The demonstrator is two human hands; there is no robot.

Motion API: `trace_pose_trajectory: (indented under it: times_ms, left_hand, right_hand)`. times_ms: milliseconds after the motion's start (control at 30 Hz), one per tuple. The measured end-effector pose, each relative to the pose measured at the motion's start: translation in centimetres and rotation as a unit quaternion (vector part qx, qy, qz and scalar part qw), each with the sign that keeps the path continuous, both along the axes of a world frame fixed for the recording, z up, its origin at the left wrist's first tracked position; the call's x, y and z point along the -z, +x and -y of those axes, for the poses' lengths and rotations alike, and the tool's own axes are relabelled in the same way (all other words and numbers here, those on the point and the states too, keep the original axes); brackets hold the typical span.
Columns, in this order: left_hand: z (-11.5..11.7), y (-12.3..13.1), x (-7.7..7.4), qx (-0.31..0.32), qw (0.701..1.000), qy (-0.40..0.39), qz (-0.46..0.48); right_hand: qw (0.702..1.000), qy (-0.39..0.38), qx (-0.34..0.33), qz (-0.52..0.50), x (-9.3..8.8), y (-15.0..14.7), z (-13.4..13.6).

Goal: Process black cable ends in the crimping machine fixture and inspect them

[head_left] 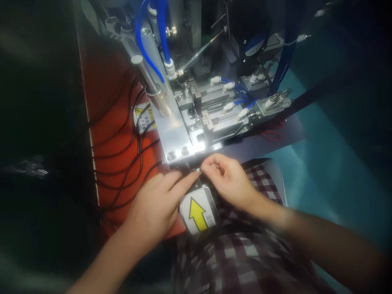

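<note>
My left hand [159, 198] and my right hand [229, 179] meet at the front edge of the machine's bright metal plate [174, 141]. Thumb and forefinger of the right hand are pinched together, with the other fingers curled in. The left fingertips are closed close beside them. A tiny pale part [199, 170] shows at the fingertips of both hands, too small to name. Just below is a machine block with a yellow arrow label [198, 212]. The left palm and some of its fingers are hidden.
Pneumatic cylinders [223, 122] with white fittings and blue hoses [163, 36] stand behind the plate. A steel post [148, 77] rises at its left. Black cables [139, 143] cross the red base [113, 122] beside a warning label [144, 118]. Checked cloth [239, 257] covers my lap.
</note>
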State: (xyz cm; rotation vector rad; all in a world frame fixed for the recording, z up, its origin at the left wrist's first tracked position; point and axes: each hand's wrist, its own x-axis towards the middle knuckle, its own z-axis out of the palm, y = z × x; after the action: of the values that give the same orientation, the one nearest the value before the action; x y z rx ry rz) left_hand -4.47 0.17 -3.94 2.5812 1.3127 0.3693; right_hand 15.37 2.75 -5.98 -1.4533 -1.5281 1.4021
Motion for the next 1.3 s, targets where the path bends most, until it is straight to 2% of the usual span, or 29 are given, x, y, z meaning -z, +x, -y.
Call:
trace_pose_trajectory:
  times_ms: [200, 733, 900, 1067, 1167, 1233, 1300]
  left_hand:
    - [0.3, -0.2, 0.7, -0.006, 1.000, 0.012, 0.019]
    - [0.2, -0.1, 0.5, -0.005, 1.000, 0.020, 0.018]
    - [0.2, -0.2, 0.5, -0.003, 1.000, 0.021, 0.016]
    - [0.2, -0.3, 0.4, 0.000, 1.000, 0.013, 0.013]
    - [0.3, -0.3, 0.4, 0.001, 1.000, 0.016, 0.013]
    - [0.3, -0.3, 0.5, -0.001, 1.000, 0.020, 0.011]
    - [0.4, -0.4, 0.7, -0.003, 1.000, 0.018, 0.009]
  right_hand:
    - [1.000, 0.016, -0.010, 0.002, -0.3, 0.0, 0.0]
    - [0.999, 0.024, -0.012, 0.029, -0.4, -0.1, 0.0]
    - [0.998, -0.067, -0.008, 0.008, -0.3, -0.1, -0.4]
    - [0.982, -0.179, -0.060, 0.012, -2.3, 0.0, -2.0]
    - [0.967, -0.240, -0.081, -0.027, -3.0, 0.1, -2.5]
    - [0.962, -0.252, -0.068, -0.073, -2.7, 0.2, -2.5]
    - [0.962, -0.250, -0.023, -0.107, -2.0, 0.4, -2.2]
